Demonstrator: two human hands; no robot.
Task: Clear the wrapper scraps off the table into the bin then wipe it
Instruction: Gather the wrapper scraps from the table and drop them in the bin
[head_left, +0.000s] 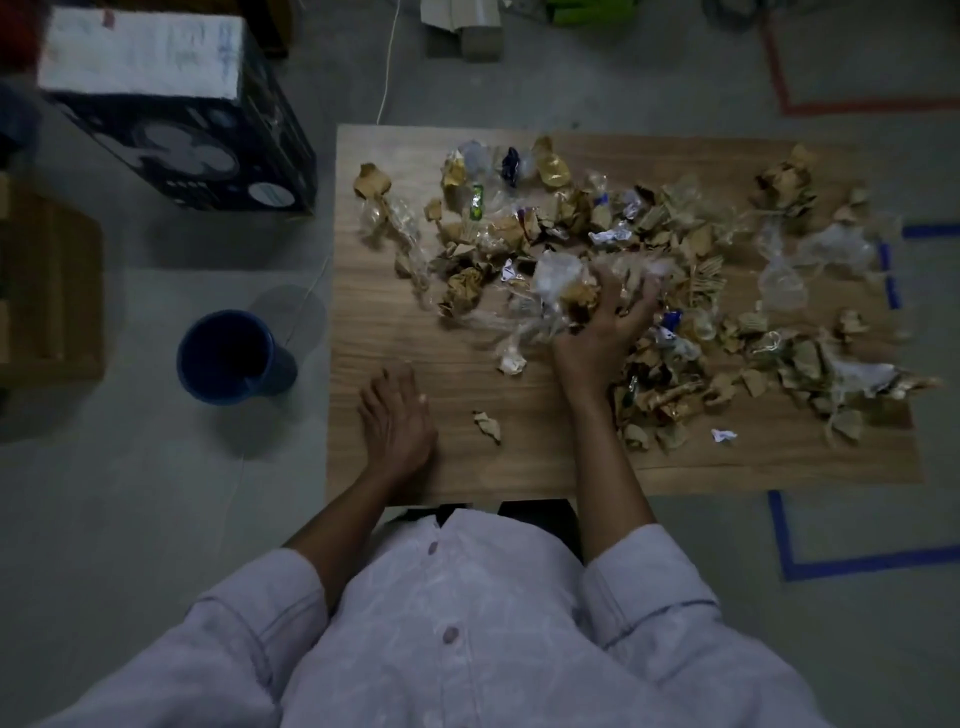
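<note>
Wrapper scraps (670, 218) (brown paper, clear film, a few foil bits) lie thick on the worktop (395, 322), beyond and to the right of the right grip (597, 332). That grip: fingers curled down over a clump (563, 291) of film and paper at the pile's near-left edge, bunching it. There is some blur there, so I cannot tell how firm the hold is. Left grip (397, 421): flat on bare wood, fingers straight, holding nothing, well to the left of the right one. One stray scrap (487, 427) sits between the two. Bin (228, 358): blue, open-mouthed, on the floor left of the left grip, off the worktop's edge.

Judgement: gathering step, most of the pile not yet moved. To do it well, squeeze the clump tight before lifting, since film springs open and sheds. Cup the left grip under it, then carry low, straight over the bin mouth.
</note>
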